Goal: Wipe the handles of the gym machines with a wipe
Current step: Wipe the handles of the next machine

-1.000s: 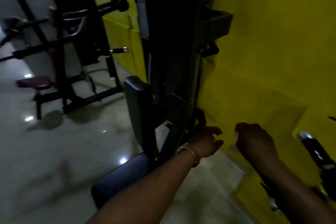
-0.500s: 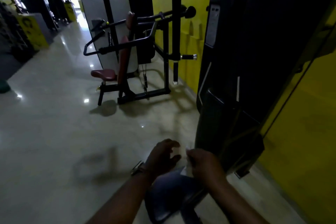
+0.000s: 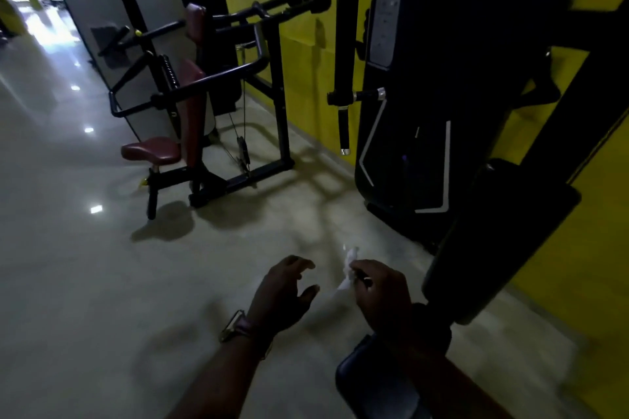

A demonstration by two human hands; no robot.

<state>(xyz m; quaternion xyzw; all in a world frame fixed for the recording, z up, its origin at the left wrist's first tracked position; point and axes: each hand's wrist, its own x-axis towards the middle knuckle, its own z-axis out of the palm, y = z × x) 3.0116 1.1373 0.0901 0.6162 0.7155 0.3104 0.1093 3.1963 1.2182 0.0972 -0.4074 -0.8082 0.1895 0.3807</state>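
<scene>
My right hand (image 3: 381, 292) pinches a small crumpled white wipe (image 3: 350, 265) low in the middle of the view. My left hand (image 3: 286, 292) hovers just to its left with fingers loosely curled, apart from the wipe and holding nothing. A black hanging handle (image 3: 343, 127) with a silver end cap dangles ahead beside the tall black machine (image 3: 408, 95). Farther left stands a machine (image 3: 190, 92) with maroon pads and long black handle bars (image 3: 190, 83).
A black seat pad (image 3: 374, 381) lies under my right forearm, and a black back pad (image 3: 500, 235) rises at the right. A yellow wall (image 3: 306, 54) runs behind the machines. Glossy pale floor (image 3: 85, 282) stretches to the left.
The view has swung left from the wall to the aisle and then closer to the maroon machine. My hands have parted slightly, and the wipe now shows in the right hand.
</scene>
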